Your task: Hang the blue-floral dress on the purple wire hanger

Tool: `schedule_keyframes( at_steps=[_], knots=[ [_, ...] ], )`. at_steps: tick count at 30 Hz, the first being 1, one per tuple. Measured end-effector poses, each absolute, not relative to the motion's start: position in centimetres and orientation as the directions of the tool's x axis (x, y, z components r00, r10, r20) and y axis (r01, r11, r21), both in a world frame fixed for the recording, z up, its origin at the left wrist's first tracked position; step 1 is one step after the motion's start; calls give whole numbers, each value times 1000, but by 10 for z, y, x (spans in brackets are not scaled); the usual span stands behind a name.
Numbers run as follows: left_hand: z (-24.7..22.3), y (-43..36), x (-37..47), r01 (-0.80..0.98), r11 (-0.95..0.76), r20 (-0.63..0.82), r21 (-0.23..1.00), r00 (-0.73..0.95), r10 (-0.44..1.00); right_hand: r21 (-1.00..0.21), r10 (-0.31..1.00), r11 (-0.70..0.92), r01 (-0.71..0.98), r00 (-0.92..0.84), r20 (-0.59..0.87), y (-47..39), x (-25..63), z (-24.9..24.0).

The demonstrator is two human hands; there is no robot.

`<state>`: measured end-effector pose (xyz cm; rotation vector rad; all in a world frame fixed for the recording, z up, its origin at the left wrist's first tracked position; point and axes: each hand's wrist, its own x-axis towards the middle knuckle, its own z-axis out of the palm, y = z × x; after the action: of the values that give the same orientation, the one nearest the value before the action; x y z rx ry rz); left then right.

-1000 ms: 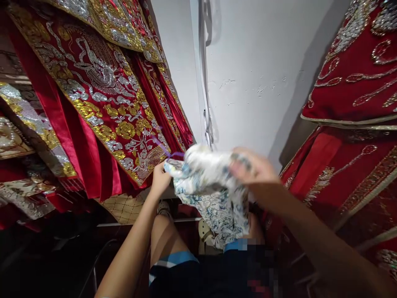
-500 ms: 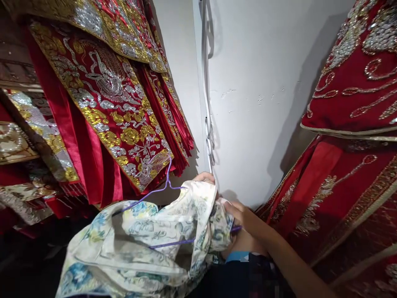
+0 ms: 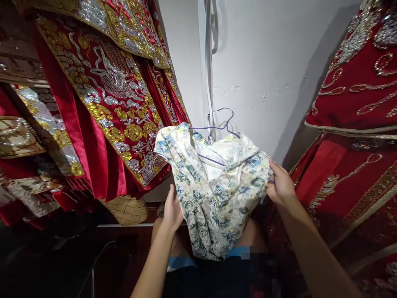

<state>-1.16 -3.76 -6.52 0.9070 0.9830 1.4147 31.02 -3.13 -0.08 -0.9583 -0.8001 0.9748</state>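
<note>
Floral garment: held up in front of my lap, neckline upward, draped over a purple hanger. Hook stands free above the collar, with the pale wall behind it.

Change over the last half second: the cloth goes from bunched, slumped folds to a spread front, and my left hand comes into view at its side. Meaning, as I judge it: the garment is squared up enough to compare both shoulders with the hanger.

Right hand: pinching the right shoulder edge, thumb and fingers closed on cloth; a purple tip shows beside them. Left hand: against the left side edge, below the shoulder, fingers partly hidden; cannot tell whether it grips. Hanger's left end: hidden under cloth.

Surroundings: red embroidered outfit near on the left, red beaded outfit on the right.
</note>
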Motion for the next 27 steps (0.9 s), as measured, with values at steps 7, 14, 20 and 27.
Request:
schedule_keyframes(
  at_steps=[7, 14, 20, 27],
  knots=[
    [-87, -46, -13, -274, 130, -200, 953, -247, 948, -903, 923, 277, -327, 353, 156, 0, 292, 25],
    [-95, -69, 22, -345, 128, -188, 930, -147, 971, -960, 963, 205, -189, 213, 164, -9, 316, 28],
    [-120, -79, 50, -372, 134, -194, 919, -129, 973, -920, 782, 390, -44, 543, 306, -20, 308, -24],
    [-129, -81, 55, -362, 161, -246, 918, -205, 947, -959, 836, 262, 105, 472, 280, -93, 223, -109]
  ],
)
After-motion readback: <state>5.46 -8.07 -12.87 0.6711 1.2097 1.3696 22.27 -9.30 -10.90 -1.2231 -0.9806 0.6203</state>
